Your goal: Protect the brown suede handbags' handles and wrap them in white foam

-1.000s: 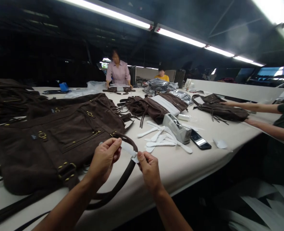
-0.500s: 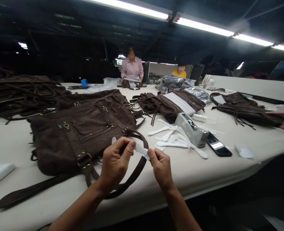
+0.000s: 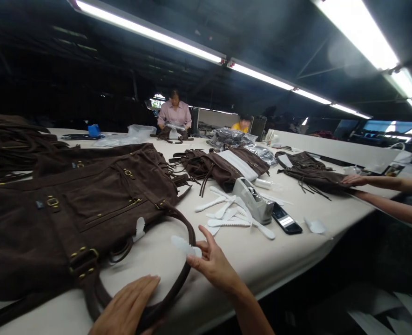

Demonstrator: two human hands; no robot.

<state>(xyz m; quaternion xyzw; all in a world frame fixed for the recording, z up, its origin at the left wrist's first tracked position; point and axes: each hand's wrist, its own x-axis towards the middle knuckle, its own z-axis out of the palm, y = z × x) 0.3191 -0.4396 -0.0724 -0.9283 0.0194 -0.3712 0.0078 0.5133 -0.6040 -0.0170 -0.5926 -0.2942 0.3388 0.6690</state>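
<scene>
A dark brown bag (image 3: 101, 200) with brass buckles lies on the pale table, its looped handle (image 3: 183, 274) reaching toward the front edge. My left hand (image 3: 127, 304) is at the bottom, its fingers together over the lower part of the handle; the thumb is mostly hidden. At the handle's right side, my right hand (image 3: 214, 265) has a white toothed strip (image 3: 181, 244) at its thumb, against the handle, with the index finger raised. Another white piece (image 3: 139, 228) stands up at the bag's edge.
Several white strips (image 3: 228, 223) lie beside a grey tape dispenser (image 3: 253, 200) and a phone (image 3: 286, 218). More brown bags (image 3: 223, 167) are behind. At the right, another person's hands (image 3: 354, 180) touch a bag (image 3: 317, 179). A person (image 3: 174, 114) stands across the table.
My hands have moved apart, the left one down to the lower handle. The white strip now sits against the handle in my right hand. The view has turned right.
</scene>
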